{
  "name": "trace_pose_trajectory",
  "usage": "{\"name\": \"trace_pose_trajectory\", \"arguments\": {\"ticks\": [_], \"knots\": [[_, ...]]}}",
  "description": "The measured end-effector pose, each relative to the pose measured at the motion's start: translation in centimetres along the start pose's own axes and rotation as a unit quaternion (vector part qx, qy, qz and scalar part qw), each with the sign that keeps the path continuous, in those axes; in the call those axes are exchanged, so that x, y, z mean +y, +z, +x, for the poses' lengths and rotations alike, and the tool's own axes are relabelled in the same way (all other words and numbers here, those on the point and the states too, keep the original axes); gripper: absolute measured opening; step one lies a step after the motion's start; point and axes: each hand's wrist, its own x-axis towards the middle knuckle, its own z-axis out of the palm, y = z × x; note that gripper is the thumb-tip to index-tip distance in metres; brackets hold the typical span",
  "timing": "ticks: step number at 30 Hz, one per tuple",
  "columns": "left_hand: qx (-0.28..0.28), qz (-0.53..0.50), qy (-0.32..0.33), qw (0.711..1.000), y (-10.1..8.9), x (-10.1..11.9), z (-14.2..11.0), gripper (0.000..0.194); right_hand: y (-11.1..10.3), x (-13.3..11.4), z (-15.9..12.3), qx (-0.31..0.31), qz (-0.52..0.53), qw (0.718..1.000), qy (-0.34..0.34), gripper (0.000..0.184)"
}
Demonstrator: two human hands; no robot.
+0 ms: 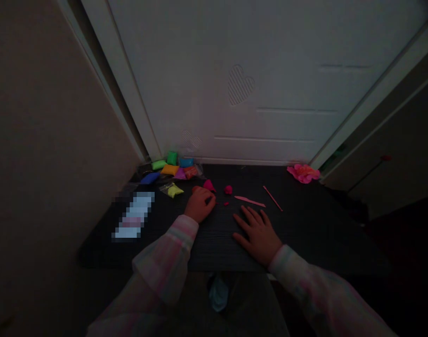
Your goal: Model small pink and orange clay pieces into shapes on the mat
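My left hand (200, 205) rests on the dark table with its fingers curled together; whatever they hold, if anything, is hidden. Just beyond it lies a magenta lump of modelling clay (209, 185). A smaller magenta clay ball (228, 189) sits to the right, with a tiny red-pink bit (226, 203) in front of it. My right hand (258, 236) lies palm down on the table, fingers spread and holding nothing. Close beyond its fingertips are a flat pink modelling knife (249, 201) and a thin pink stick tool (272, 198).
Several bags of coloured clay (170, 169) are grouped at the back left, with a yellow bag (174, 190) nearer. A blurred-out bright phone-like screen (135, 216) lies at left. A pink flower (303, 173) stands at the back right. A white panelled door (214, 93) rises behind the table (214, 252).
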Motion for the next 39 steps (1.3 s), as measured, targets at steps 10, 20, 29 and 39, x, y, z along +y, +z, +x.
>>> {"name": "trace_pose_trajectory", "arguments": {"ticks": [10, 20, 29, 39], "knots": [[0.005, -0.001, -0.001, 1.000, 0.0, 0.0, 0.0, 0.012, -0.1, 0.3, 0.6, 0.001, -0.004, 0.999, -0.035, 0.048], [0.013, 0.006, -0.005, 1.000, -0.1, 0.1, -0.1, 0.012, -0.3, 0.6, 0.6, -0.013, -0.004, 0.995, -0.094, 0.050], [0.005, 0.000, -0.005, 1.000, -0.2, 0.2, -0.1, 0.013, 0.0, 0.1, 0.4, 0.011, -0.015, 0.999, -0.050, 0.053], [-0.004, -0.010, -0.013, 1.000, -0.2, 0.3, 0.0, 0.014, 0.2, 0.1, -0.1, 0.052, -0.014, 0.998, -0.010, 0.052]]}}
